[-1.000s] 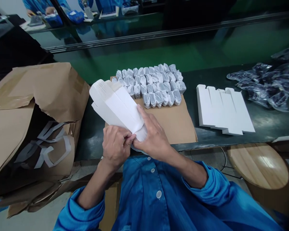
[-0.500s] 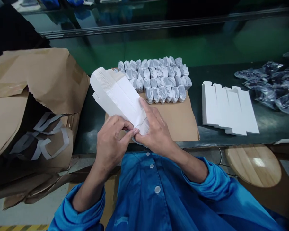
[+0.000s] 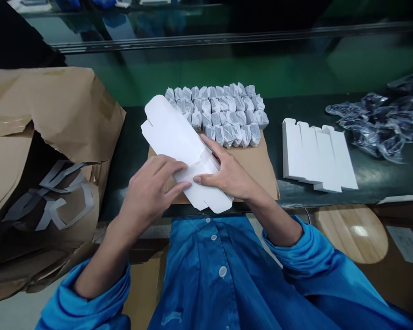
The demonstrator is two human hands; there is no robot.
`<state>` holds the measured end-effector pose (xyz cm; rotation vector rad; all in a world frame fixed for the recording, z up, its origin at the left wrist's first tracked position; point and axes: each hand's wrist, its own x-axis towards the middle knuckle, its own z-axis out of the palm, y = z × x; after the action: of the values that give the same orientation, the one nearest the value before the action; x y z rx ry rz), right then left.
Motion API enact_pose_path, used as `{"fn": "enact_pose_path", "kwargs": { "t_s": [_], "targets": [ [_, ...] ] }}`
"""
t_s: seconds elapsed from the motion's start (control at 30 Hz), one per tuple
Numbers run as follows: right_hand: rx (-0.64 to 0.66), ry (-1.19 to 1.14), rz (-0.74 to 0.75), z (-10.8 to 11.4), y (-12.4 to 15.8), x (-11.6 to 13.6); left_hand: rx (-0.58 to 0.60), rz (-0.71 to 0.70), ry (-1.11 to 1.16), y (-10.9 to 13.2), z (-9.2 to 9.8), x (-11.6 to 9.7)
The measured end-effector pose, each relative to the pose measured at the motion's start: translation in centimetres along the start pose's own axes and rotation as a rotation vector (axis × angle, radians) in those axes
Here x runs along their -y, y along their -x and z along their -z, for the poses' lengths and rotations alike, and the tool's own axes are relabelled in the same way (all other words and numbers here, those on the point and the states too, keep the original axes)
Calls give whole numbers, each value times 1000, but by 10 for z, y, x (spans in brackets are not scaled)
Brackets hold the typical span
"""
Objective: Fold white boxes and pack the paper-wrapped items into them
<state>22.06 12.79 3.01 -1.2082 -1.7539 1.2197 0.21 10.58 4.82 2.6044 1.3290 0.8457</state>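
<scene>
Over the left side of a brown cardboard sheet (image 3: 258, 169), a bundle of flat white cartons (image 3: 172, 130) lies between the person's two hands, its long axis slanting from beyond the sheet's left edge at the far end to the sheet's near edge at the other. Whether its underside touches the sheet cannot be told. A pale band (image 3: 201, 162) crosses the bundle, and both hands are close to it.

The right hand (image 3: 230, 176) is clamped on the bundle's right side toward the near end, thumb flat on the upper face and the other fingers along the side edge; it seems to bear most of the weight. The left hand (image 3: 154, 181), from the sheet's left, is nearer the bundle's left edge. Its thumb and forefinger are apart, with a gap between their tips, and the forefinger appears to touch the bundle beside the band.

On the sheet's far part stand rows of wrapped pieces (image 3: 227, 110). Right of the sheet, a white carton stack (image 3: 316, 156) rests on the dark table (image 3: 127, 160); left of it, a large torn box (image 3: 72, 101) holds white strips (image 3: 72, 211).
</scene>
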Motion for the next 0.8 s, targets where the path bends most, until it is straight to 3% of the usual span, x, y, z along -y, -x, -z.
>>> {"fn": "enact_pose_path", "kwargs": {
  "t_s": [0.13, 0.27, 0.37, 0.5, 0.7, 0.8],
  "targets": [
    [30, 38, -41, -8, 6, 0, 177, 136, 113, -5, 7, 9],
    [14, 137, -116, -16, 9, 2, 226, 249, 129, -4, 5, 6],
    [5, 162, -121, -18, 11, 4, 207, 211, 71, 3, 4, -4],
    [-40, 162, -67, -20, 15, 5, 92, 215, -110, 14, 1, -21],
    [-89, 160, -11, -25, 19, 4, 30, 337, 136, 11, -4, -28],
    [-108, 191, -4, -28, 22, 5, 34, 307, 173, 7, -4, -27]
  ]
}}
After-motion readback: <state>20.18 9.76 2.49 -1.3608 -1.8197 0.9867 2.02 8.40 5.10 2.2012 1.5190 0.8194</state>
